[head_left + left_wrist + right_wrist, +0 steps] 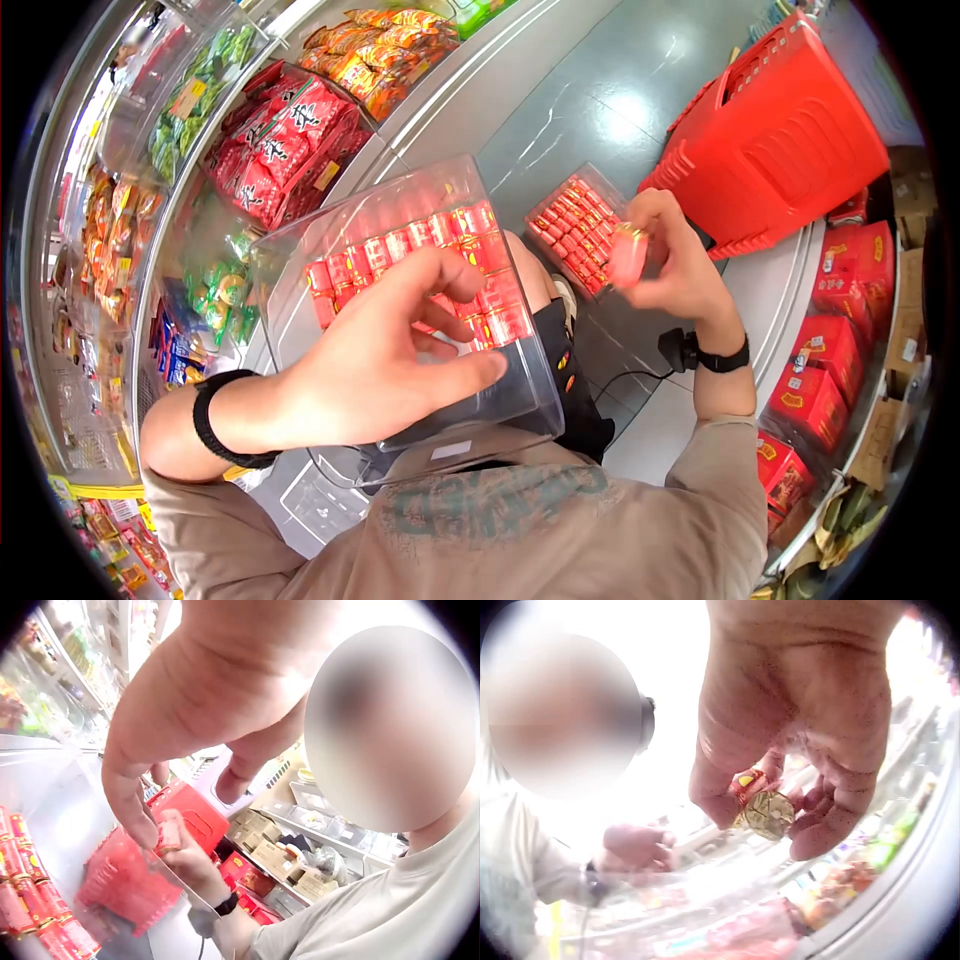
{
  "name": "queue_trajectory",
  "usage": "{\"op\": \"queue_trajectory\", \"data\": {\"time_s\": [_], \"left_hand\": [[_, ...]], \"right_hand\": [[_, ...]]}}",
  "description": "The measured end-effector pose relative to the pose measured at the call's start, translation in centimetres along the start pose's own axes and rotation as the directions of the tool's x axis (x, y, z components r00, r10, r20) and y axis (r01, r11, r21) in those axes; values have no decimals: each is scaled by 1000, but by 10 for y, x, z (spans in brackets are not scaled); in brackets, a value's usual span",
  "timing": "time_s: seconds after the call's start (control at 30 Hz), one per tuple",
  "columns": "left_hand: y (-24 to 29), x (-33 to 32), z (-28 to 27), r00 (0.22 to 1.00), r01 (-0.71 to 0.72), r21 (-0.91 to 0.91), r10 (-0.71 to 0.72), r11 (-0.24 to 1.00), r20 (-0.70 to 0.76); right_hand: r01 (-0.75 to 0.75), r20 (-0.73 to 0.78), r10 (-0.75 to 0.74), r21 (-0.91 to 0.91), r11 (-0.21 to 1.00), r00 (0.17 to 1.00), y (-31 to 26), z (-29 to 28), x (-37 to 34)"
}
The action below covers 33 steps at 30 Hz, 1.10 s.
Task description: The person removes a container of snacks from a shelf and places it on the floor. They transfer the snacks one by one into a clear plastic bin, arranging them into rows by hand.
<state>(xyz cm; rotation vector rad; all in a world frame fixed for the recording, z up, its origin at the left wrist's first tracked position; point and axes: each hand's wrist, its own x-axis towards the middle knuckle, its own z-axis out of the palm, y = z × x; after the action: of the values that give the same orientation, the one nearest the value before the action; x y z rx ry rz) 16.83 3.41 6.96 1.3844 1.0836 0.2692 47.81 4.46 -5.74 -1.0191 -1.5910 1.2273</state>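
In the head view my right hand (683, 255) pinches a small red-wrapped roll (628, 256) between thumb and fingers. The roll's twisted gold end (770, 815) faces the camera in the right wrist view. Below that hand, a small clear box (537, 222) filled with similar red rolls (580, 215) stands on the floor. My left hand (385, 350) hovers over a larger clear plastic bin (525, 385), its fingers loosely bent with nothing between them. Rows of red rolls (415, 240) fill part of that bin, which sits over the person's lap.
A red plastic basket (800, 150) stands at the upper right on the grey tiled floor (590, 85). Shelves on the left hold bagged snacks, including red packets (285, 140). Red boxes (815, 380) line the right-hand shelf. A black cable (630, 377) hangs from the right wrist.
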Motion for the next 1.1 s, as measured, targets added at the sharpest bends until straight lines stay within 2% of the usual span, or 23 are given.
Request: {"op": "queue_trajectory", "data": {"time_s": [0.07, 0.13, 0.17, 0.2, 0.27, 0.3, 0.4, 0.43, 0.53, 0.57, 0.67, 0.77, 0.87, 0.97, 1.1], "left_hand": [[-2, -4, 4, 1000, -19, -32, 20, 999, 23], [2, -12, 13, 1000, 10, -101, -10, 995, 1], [4, -15, 17, 1000, -2, -197, 7, 980, 27], [0, -17, 22, 997, -71, -217, 73, 974, 0], [-14, -15, 28, 976, -216, -250, 207, 944, -63], [-19, -16, 27, 980, -200, -327, 186, 923, -77], [-34, -18, 23, 984, -174, -268, 155, 948, -89], [-41, -20, 26, 987, -149, -266, 128, 952, -95], [-46, -27, 33, 994, 35, -290, -64, 956, -91], [-51, -26, 35, 977, 131, -239, -166, 962, -131], [-74, -21, 33, 922, 367, -55, -371, 929, -109], [-88, -14, 33, 836, 548, 24, -548, 836, -7], [-102, -3, 36, 799, 600, 20, -597, 800, -72], [-112, 12, 35, 813, 576, -20, -575, 817, -92], [-127, 21, 49, 814, 508, 49, -461, 860, -352]], "right_hand": [[148, 50, -146, -52, 988, 988, -40, 29, 0], [163, 129, -139, -198, 966, 982, -74, 53, 1], [182, 147, -151, -228, 957, 977, -84, 66, 1], [300, 195, -246, -330, 895, 949, -92, 77, 5], [285, 183, -227, -420, 862, 957, -104, 98, 4], [210, 165, -154, -414, 886, 974, -110, 105, 1], [226, 175, -166, -419, 879, 971, -104, 114, -1], [206, 236, -117, -394, 896, 965, -101, 112, -3], [91, 298, 9, -320, 943, 955, -93, 109, -15], [90, 331, 40, -367, 926, 943, -92, 106, -18], [7, 269, 36, -158, 987, 962, -77, 105, -26], [-61, 188, 68, -39, 997, 980, -74, 107, -34], [-61, 178, 61, -3, 998, 982, -76, 102, -38], [5, 170, -1, -19, 1000, 985, -72, 95, -41], [11, 132, -12, 7, 1000, 991, -68, 87, -41]]}}
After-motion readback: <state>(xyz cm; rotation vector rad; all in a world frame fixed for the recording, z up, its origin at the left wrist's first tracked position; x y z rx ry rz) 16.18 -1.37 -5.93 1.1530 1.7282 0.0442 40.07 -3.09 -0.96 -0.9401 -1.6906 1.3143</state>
